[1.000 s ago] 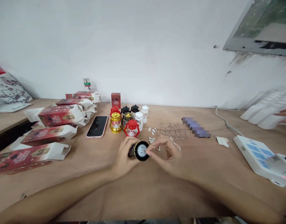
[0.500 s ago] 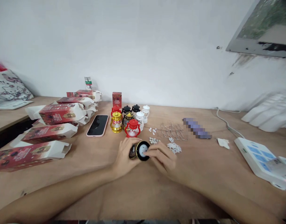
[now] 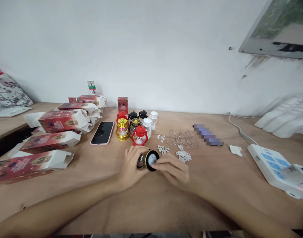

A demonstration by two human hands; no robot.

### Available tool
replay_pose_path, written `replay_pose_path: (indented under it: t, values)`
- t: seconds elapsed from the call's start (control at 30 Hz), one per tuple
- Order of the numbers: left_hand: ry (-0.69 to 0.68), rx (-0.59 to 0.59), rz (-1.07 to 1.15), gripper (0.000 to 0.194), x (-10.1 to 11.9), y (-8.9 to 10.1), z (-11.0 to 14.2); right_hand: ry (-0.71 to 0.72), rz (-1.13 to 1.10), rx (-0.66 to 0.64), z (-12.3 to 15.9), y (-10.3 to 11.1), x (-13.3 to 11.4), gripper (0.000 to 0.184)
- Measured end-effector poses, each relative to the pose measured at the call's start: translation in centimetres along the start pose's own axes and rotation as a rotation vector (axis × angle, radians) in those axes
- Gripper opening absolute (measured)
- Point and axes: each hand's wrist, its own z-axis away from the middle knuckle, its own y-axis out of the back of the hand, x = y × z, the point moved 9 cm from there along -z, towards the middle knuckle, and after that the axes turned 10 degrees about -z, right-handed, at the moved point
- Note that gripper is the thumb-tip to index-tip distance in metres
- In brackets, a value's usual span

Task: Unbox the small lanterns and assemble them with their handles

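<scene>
My left hand (image 3: 131, 166) is wrapped around a small black lantern with gold trim (image 3: 148, 160), tilted so its round base with a white centre faces me. My right hand (image 3: 175, 169) has its fingertips drawn together against that base. Whatever they may pinch is too small or hidden to make out. Just beyond my hands stand several small lanterns, among them a red lantern (image 3: 139, 136), a gold lantern (image 3: 122, 129) and a white lantern (image 3: 147, 126). Small round pieces (image 3: 163, 149) and flat white pieces (image 3: 183, 155) lie past my right hand.
Bent wires (image 3: 182, 138) lie behind the small pieces. Red printed boxes (image 3: 52, 140) and a phone (image 3: 102, 133) are on the left. A blurred purple item (image 3: 208, 135), a white power strip (image 3: 272, 168) and stacked white forms (image 3: 285, 115) occupy the right. A red box (image 3: 122, 105) stands near the wall.
My right hand's fingers have turned and closed in over the lantern's base, uncovering the flat white pieces. My left hand keeps hold of the lantern. The other person's hand at right has left view.
</scene>
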Motion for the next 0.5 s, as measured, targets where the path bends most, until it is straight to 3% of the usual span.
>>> replay_pose_path:
  t: [0.13,0.43,0.5]
  values:
    - [-0.011,-0.004,-0.026,0.031,0.2,0.0,0.0,-0.037,-0.088,0.053,-0.5,0.5,0.2,0.029]
    - [-0.159,0.031,-0.064,0.030,1.7,0.4,0.2,0.085,0.001,0.116,0.9,0.6,-0.6,0.031]
    - [-0.192,0.050,-0.072,0.030,2.0,0.6,0.4,0.055,0.009,0.106,1.4,0.2,-0.4,0.034]
